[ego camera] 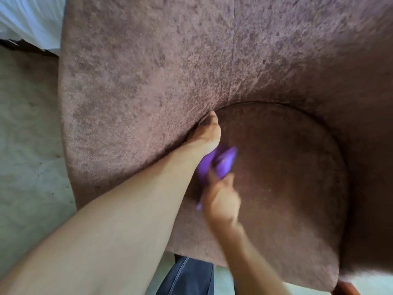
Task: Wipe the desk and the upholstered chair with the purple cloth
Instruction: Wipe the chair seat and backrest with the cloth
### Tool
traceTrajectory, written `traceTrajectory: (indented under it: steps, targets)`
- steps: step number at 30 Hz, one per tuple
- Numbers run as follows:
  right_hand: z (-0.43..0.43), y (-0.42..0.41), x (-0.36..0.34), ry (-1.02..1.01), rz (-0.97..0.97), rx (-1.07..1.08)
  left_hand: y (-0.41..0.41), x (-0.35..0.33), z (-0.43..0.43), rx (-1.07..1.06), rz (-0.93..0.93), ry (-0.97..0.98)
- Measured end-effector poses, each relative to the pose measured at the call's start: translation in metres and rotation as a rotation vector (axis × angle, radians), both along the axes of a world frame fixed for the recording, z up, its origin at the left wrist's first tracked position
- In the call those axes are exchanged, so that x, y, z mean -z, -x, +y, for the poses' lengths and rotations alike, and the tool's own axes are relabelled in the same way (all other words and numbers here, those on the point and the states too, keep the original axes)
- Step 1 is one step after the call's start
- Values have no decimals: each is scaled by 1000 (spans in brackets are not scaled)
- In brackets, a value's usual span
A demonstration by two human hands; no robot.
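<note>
Lengthwise, the cloth (214, 165) runs across the chair (287, 177) seat between the hands. The right hand (221, 201) grips its near end; whether the left hand (207, 133), at the crease, holds it is unclear.

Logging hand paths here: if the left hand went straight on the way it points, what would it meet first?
The chair's backrest: the left hand points into the crease where it joins the seat, fingertips seemingly touching the fabric, though depth is unclear.

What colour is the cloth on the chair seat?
The cloth is bright purple, shown best in the head view.
</note>
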State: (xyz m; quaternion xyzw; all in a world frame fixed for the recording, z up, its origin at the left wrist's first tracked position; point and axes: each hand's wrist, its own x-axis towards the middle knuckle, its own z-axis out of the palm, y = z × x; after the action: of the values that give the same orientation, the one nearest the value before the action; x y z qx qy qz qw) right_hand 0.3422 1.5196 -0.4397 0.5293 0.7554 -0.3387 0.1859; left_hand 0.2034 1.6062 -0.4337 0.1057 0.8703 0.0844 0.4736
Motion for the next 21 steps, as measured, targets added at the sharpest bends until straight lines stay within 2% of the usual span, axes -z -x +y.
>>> traceTrajectory:
  steps: [1,3,6,7,10,12,14,17,21]
  targets:
    - [-23,1,-3,80,-3,-130,0,0,0,7,0,-5]
    - [-35,-3,-3,151,-14,-231,2,3,-3,20,-41,-23]
    - [16,-26,-5,48,-39,-300,3,7,-9,57,-88,-15]
    - [45,-39,-4,1,-88,-270,4,8,-9,70,-85,1]
    - [142,-97,3,-224,-217,80,3,5,-10,121,-64,62]
    - [171,-118,6,-329,-272,204,0,4,-8,159,-40,106]
    - [153,-112,11,-327,-231,249,-3,4,-8,194,-20,136]
    - [66,-89,19,-198,-111,324,-6,8,-12,242,-19,145]
    - [-45,-93,1,31,5,-37,-6,12,-22,310,-31,153]
